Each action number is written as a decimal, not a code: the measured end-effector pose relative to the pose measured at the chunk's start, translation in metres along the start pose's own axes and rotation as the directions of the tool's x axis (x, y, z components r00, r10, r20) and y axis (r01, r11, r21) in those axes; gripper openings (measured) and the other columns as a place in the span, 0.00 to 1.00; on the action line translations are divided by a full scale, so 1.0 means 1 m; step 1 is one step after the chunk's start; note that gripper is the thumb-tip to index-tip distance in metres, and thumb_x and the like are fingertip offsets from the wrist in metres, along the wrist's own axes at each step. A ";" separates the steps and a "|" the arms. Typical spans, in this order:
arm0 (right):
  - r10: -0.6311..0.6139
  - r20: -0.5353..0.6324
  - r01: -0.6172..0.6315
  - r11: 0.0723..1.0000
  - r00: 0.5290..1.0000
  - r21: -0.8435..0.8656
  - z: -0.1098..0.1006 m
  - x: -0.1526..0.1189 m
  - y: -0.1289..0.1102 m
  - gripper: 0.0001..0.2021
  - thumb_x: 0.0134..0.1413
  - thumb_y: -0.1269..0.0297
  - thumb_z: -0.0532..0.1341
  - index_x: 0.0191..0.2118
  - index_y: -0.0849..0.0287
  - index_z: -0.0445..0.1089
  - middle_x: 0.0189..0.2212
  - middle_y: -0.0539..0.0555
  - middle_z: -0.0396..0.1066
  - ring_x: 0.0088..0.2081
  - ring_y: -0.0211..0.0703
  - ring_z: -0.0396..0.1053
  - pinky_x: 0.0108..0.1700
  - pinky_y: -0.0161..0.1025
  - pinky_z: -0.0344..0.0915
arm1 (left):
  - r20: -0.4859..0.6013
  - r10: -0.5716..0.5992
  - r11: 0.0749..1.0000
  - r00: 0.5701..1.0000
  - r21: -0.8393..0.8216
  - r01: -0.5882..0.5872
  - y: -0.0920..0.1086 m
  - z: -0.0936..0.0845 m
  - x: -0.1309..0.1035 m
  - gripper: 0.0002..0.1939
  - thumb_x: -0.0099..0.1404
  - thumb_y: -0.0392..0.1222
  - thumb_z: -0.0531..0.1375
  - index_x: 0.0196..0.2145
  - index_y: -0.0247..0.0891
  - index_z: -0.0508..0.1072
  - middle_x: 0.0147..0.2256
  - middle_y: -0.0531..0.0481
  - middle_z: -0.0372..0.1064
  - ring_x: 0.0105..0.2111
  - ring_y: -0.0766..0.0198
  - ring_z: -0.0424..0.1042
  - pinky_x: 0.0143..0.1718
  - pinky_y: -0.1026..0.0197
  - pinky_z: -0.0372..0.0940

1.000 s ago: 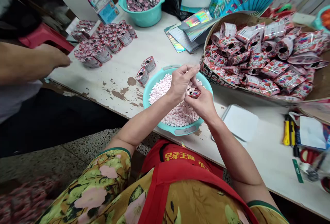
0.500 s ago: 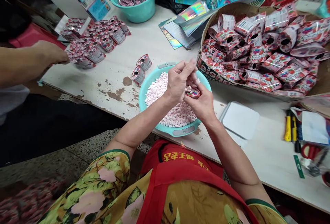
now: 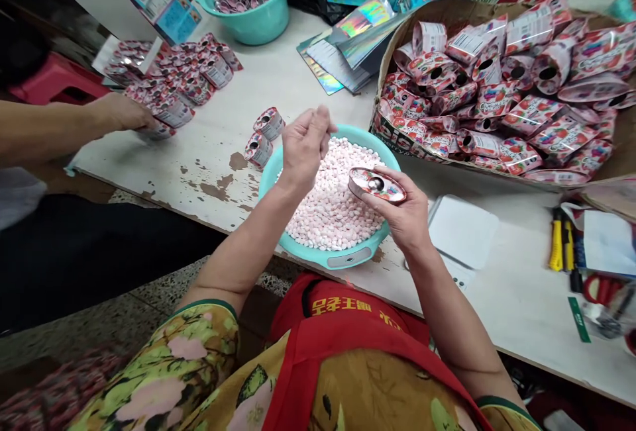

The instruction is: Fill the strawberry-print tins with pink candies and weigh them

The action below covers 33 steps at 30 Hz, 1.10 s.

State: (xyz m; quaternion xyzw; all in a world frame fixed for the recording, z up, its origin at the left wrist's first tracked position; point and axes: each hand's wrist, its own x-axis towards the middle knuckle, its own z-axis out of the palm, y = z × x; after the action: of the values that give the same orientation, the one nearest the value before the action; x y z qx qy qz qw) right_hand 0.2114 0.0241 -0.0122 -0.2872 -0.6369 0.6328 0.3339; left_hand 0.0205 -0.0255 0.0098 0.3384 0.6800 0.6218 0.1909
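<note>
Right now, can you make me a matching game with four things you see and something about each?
Column one:
1. pale pellets
2. right hand
3. cutters
4. cardboard box

Column two:
A. gripping one oval packet
B. piled with strawberry packets
C. inside the nearer turquoise bowl
D. yellow and black

Pairs: 1-C, 2-A, 3-D, 4-B

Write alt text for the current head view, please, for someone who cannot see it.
A person's right hand holds an oval red-and-white printed pack over a round turquoise plastic basin of small pale pink pieces, the left hand curled nearby. A brown cardboard box of similar packs sits at right; at left, another person's hand is among grouped packs.
</note>
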 end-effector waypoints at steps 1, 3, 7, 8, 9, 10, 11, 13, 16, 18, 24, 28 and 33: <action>0.005 0.002 -0.005 1.000 1.000 -0.003 -0.004 -0.003 0.000 0.23 0.42 0.57 0.77 0.47 0.51 0.79 0.48 0.51 0.78 0.50 0.47 0.76 0.57 0.46 0.72 | 0.053 0.019 0.988 0.998 0.151 -0.026 -0.015 -0.003 0.000 0.19 0.76 0.52 0.55 0.30 0.39 0.72 0.26 0.51 0.65 0.29 0.64 0.67 0.31 0.62 0.64; 0.007 0.022 -0.007 1.000 1.000 -0.008 -0.008 -0.007 0.000 0.23 0.42 0.56 0.78 0.47 0.51 0.79 0.48 0.52 0.78 0.50 0.47 0.76 0.58 0.47 0.71 | 0.251 0.006 0.900 0.968 0.420 -0.115 -0.042 -0.004 -0.007 0.14 0.74 0.47 0.56 0.34 0.38 0.74 0.35 0.47 0.72 0.39 0.59 0.70 0.43 0.56 0.67; -0.002 0.027 0.002 1.000 1.000 -0.022 -0.012 -0.012 -0.001 0.24 0.42 0.54 0.77 0.47 0.52 0.79 0.47 0.53 0.79 0.50 0.48 0.76 0.58 0.47 0.71 | 0.581 -0.057 0.660 0.812 0.633 -0.406 -0.065 0.008 -0.034 0.14 0.72 0.45 0.55 0.47 0.36 0.75 0.48 0.40 0.73 0.50 0.47 0.68 0.56 0.45 0.62; 0.000 0.024 0.001 0.999 1.000 -0.034 -0.014 -0.014 -0.002 0.24 0.42 0.54 0.77 0.47 0.51 0.79 0.47 0.53 0.79 0.50 0.48 0.76 0.58 0.47 0.72 | 0.616 -0.070 0.616 0.785 0.645 -0.451 -0.063 0.010 -0.040 0.15 0.73 0.45 0.53 0.47 0.36 0.75 0.48 0.39 0.72 0.50 0.47 0.68 0.55 0.46 0.62; 0.004 0.017 -0.003 0.999 1.000 -0.050 -0.018 -0.017 -0.003 0.23 0.42 0.55 0.77 0.47 0.51 0.79 0.47 0.52 0.79 0.50 0.48 0.76 0.57 0.47 0.72 | 0.635 -0.087 0.588 0.767 0.654 -0.475 -0.060 0.011 -0.044 0.15 0.74 0.46 0.52 0.47 0.36 0.75 0.48 0.38 0.72 0.50 0.47 0.69 0.54 0.47 0.62; 0.008 0.002 -0.008 0.998 1.000 -0.067 -0.023 -0.020 -0.004 0.23 0.42 0.55 0.77 0.47 0.50 0.79 0.47 0.52 0.79 0.49 0.48 0.76 0.57 0.47 0.72 | 0.638 -0.109 0.571 0.762 0.667 -0.478 -0.056 0.011 -0.046 0.16 0.75 0.47 0.51 0.46 0.36 0.75 0.48 0.38 0.73 0.49 0.47 0.69 0.52 0.49 0.63; 0.012 -0.026 -0.014 0.996 1.000 -0.086 -0.030 -0.025 -0.004 0.23 0.42 0.56 0.77 0.48 0.50 0.79 0.47 0.52 0.78 0.49 0.49 0.77 0.56 0.47 0.73 | 0.623 -0.135 0.561 0.770 0.689 -0.459 -0.052 0.011 -0.048 0.17 0.75 0.48 0.50 0.45 0.37 0.75 0.47 0.38 0.73 0.48 0.48 0.70 0.50 0.51 0.63; 0.017 -0.117 -0.032 0.992 0.993 -0.124 -0.047 -0.035 -0.002 0.23 0.43 0.56 0.77 0.48 0.50 0.79 0.47 0.53 0.78 0.48 0.50 0.77 0.54 0.47 0.74 | 0.559 -0.188 0.551 0.807 0.741 -0.385 -0.048 0.009 -0.047 0.18 0.75 0.52 0.50 0.42 0.39 0.74 0.44 0.41 0.75 0.45 0.50 0.72 0.46 0.54 0.64; 0.030 -0.262 -0.075 0.984 0.964 -0.163 -0.076 -0.048 0.003 0.24 0.42 0.56 0.76 0.49 0.51 0.78 0.46 0.54 0.79 0.46 0.51 0.78 0.51 0.48 0.75 | 0.478 -0.201 0.586 0.855 0.758 -0.286 -0.050 0.007 -0.044 0.16 0.72 0.54 0.54 0.39 0.41 0.74 0.42 0.44 0.77 0.43 0.51 0.74 0.44 0.55 0.64; 0.035 -0.319 -0.093 0.981 0.947 -0.170 -0.095 -0.054 0.009 0.25 0.41 0.56 0.77 0.49 0.52 0.78 0.45 0.54 0.79 0.46 0.52 0.78 0.50 0.48 0.75 | 0.460 -0.156 0.651 0.874 0.714 -0.259 -0.051 0.007 -0.043 0.14 0.69 0.52 0.56 0.38 0.41 0.75 0.42 0.43 0.78 0.43 0.50 0.74 0.44 0.55 0.64; 0.001 -0.527 -0.158 0.955 0.850 -0.253 -0.152 -0.067 0.051 0.28 0.40 0.54 0.76 0.50 0.54 0.76 0.46 0.56 0.78 0.47 0.54 0.77 0.53 0.54 0.74 | 0.245 -0.404 0.887 0.882 0.342 0.311 -0.037 -0.001 -0.037 0.12 0.60 0.52 0.63 0.34 0.40 0.74 0.25 0.52 0.69 0.22 0.63 0.64 0.22 0.63 0.55; -0.022 -0.544 -0.227 0.894 0.839 -0.386 -0.182 -0.077 0.053 0.24 0.42 0.54 0.75 0.47 0.53 0.75 0.46 0.60 0.77 0.49 0.59 0.74 0.53 0.56 0.72 | 0.280 -0.628 0.699 0.727 -0.207 0.684 -0.034 -0.015 -0.021 0.12 0.52 0.45 0.65 0.31 0.39 0.67 0.24 0.55 0.63 0.17 0.71 0.55 0.16 0.67 0.42; -0.472 -0.225 0.113 0.586 0.853 -0.802 -0.200 0.001 -0.008 0.26 0.49 0.52 0.74 0.53 0.53 0.72 0.58 0.60 0.71 0.64 0.62 0.64 0.67 0.64 0.59 | 0.203 -0.617 0.710 0.760 -0.272 0.649 -0.039 -0.018 -0.013 0.15 0.57 0.53 0.62 0.29 0.39 0.66 0.25 0.50 0.65 0.21 0.67 0.60 0.18 0.67 0.44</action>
State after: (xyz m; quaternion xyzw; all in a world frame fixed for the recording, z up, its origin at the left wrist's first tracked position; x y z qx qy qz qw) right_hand 0.3691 0.1476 -0.0088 -0.4162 -0.7957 0.1607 0.4097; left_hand 0.0083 -0.0476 -0.0274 0.0781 0.6317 0.6048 0.4785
